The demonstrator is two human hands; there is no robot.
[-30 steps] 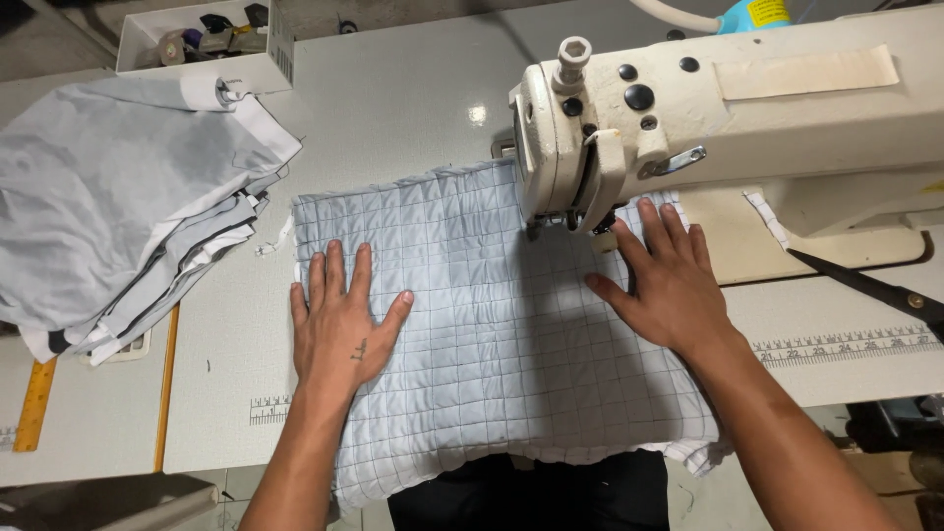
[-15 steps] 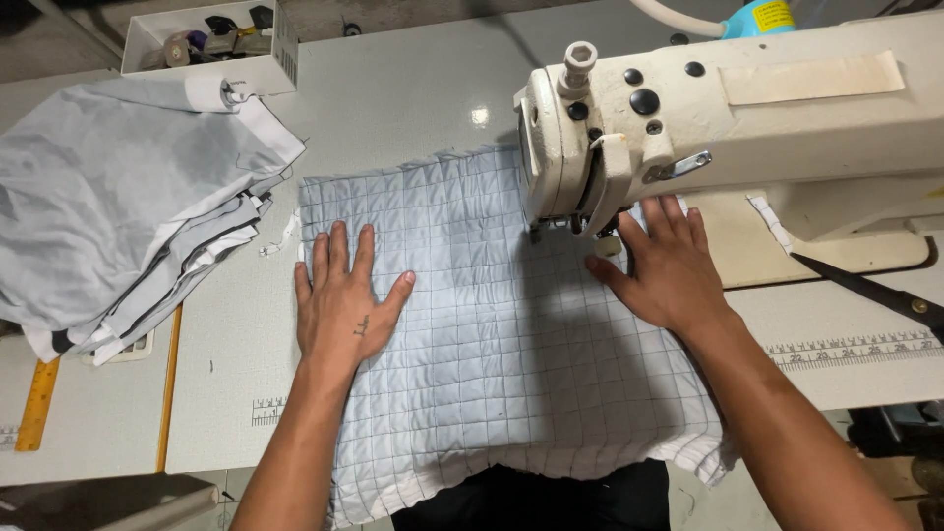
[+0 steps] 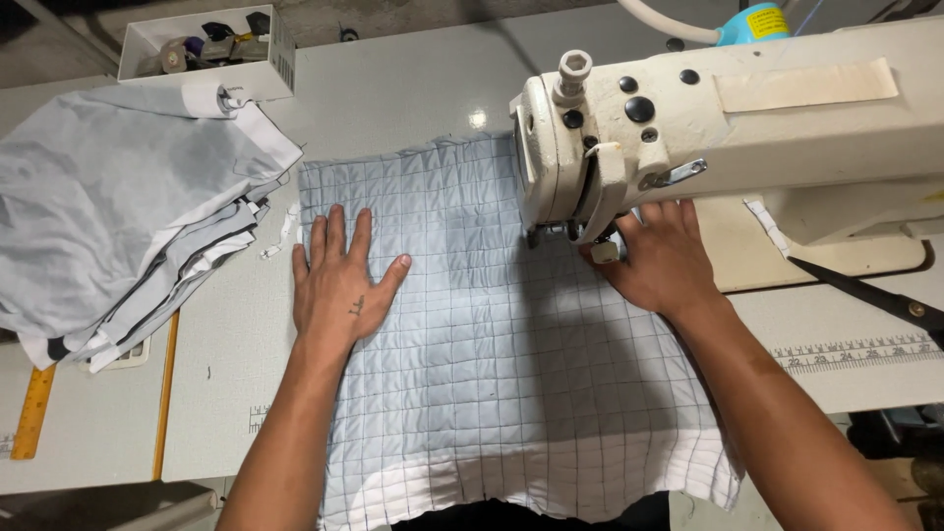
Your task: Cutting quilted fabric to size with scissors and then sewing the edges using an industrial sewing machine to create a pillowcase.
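Pale blue quilted fabric [image 3: 492, 334] is spread flat on the white sewing table [image 3: 413, 88], both your hands pressing on it.

It's stitched in a square grid, with a whiter edge hanging off the table's near side and its far end running under the head of the cream sewing machine [image 3: 728, 128]. Your left hand [image 3: 339, 280] lies open, fingers spread, palm down on the left part of the panel. Your right hand [image 3: 659, 261] is flat on it too, fingertips tucked right by the presser foot, so the machine head hides them. To the left there's a heap of grey fabric pieces [image 3: 108, 216], with a white parts box [image 3: 206, 44] behind it. Black scissors [image 3: 865, 293] sit on the right.
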